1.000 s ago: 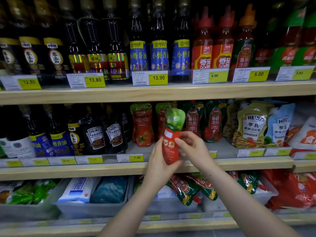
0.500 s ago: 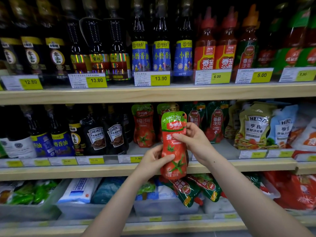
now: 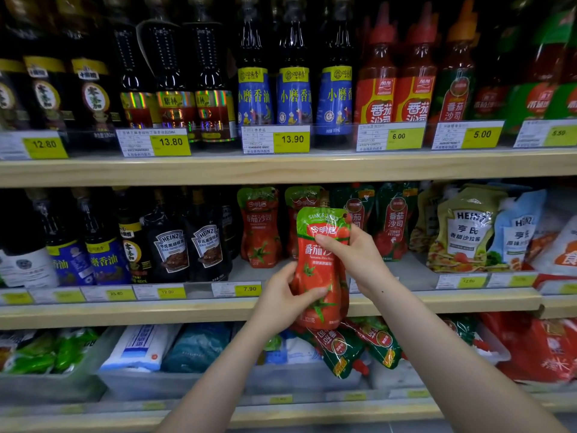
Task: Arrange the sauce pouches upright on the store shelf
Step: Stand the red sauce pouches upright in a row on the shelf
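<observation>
A red tomato sauce pouch [image 3: 320, 267] with a green top is held upright in front of the middle shelf [image 3: 187, 310]. My left hand [image 3: 282, 296] grips its lower part, thumb across the front. My right hand [image 3: 354, 256] pinches its upper right side. Behind it, two matching red pouches [image 3: 259, 226] stand upright on the shelf, one partly hidden. Two dark green ketchup pouches [image 3: 393, 220] stand to their right. On the lower shelf, two green-and-red pouches [image 3: 340, 351] lie tilted in a bin.
Dark Heinz bottles [image 3: 187, 242] and sesame oil bottles stand left of the pouches. Heinz salad dressing pouches [image 3: 465, 229] lean at the right. The top shelf carries bottles behind price tags [image 3: 290, 139]. Grey bins [image 3: 146, 379] with packets fill the lower shelf.
The pouch was turned from edge-on and tilted to upright with its front facing me, and it now sits a little lower against the middle shelf's edge. Both hands kept hold of it.
</observation>
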The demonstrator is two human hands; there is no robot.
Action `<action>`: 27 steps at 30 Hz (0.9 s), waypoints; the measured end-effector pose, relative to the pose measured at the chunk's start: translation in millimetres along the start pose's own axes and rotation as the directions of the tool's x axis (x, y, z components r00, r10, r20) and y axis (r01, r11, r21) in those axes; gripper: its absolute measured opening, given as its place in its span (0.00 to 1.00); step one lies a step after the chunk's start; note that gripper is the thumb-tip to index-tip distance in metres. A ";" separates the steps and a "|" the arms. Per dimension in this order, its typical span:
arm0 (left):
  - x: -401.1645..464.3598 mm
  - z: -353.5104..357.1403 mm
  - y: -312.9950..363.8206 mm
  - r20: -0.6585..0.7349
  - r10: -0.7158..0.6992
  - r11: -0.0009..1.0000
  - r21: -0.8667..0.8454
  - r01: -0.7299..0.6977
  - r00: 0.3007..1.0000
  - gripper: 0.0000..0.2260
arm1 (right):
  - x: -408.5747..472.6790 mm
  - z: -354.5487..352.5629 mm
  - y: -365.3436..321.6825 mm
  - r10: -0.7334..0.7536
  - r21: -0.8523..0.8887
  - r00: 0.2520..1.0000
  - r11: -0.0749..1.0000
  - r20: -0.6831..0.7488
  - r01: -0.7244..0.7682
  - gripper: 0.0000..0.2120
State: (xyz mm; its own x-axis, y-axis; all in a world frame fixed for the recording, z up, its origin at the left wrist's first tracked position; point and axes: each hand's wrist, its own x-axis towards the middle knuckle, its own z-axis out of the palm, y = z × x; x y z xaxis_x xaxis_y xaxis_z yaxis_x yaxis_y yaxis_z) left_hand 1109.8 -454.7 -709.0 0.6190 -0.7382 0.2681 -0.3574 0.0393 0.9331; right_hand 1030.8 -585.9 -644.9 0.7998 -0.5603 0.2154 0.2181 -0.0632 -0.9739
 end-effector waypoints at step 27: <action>13.7 15.3 6.2 -0.026 -0.342 0.622 -0.755 0.206 0.939 0.26 | -25.2 -7.6 48.2 -0.209 -0.413 0.977 0.888 0.034 0.204 0.15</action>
State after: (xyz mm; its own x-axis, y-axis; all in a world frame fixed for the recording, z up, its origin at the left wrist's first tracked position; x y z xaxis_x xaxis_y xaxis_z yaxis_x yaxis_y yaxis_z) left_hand 1105.4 -474.9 -703.3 0.7216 -0.6896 -0.0615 0.4335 0.3808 0.8168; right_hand 1016.9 -581.1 -697.8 0.7554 -0.5061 0.4163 0.1260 -0.5113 -0.8501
